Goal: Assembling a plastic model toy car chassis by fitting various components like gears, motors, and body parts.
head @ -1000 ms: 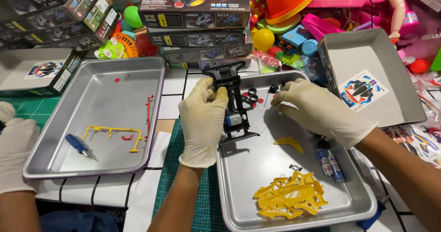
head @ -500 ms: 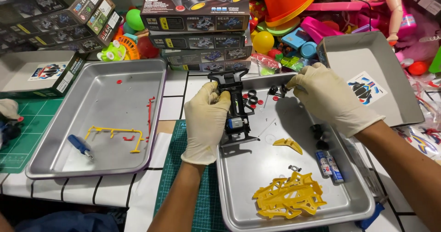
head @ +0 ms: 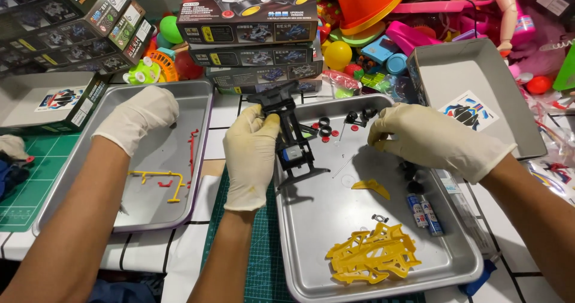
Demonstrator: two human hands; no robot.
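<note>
Black toy-car chassis (head: 293, 138) stands tilted over the left rim of the right-hand metal tray (head: 383, 279), clamped in the person's gloved left hand (head: 251, 153), whose fingers wrap its left side; holding it clear of the tray floor seems to keep its top face turned up toward the camera so the parts inside can be reached. A small blue-and-silver motor (head: 292, 154) sits in its middle. The gloved right hand (head: 431, 138) hovers near the far edge of the same tray with thumb and fingertips pinched together, just beside a scatter of small black rings and red bits (head: 335, 128); whether it actually grips a piece I cannot tell. Loose parts lie inside the tray, probably so they cannot roll away: a yellow body frame (head: 371, 256) toward the near edge, a yellow wing piece (head: 371, 187) in the middle, two batteries (head: 424, 213) along the right edge. A second tray (head: 200, 177) sits to the left with a yellow sprue (head: 162, 180) and a red strip (head: 193, 147) in it; a co-worker's gloved hand (head: 141, 114) reaches over its far side, closed loosely. Stacked kit boxes (head: 257, 24) and bright plastic toys (head: 371, 33) crowd the far edge of the table, and an open grey box lid (head: 479, 81) leans at the far right corner
</note>
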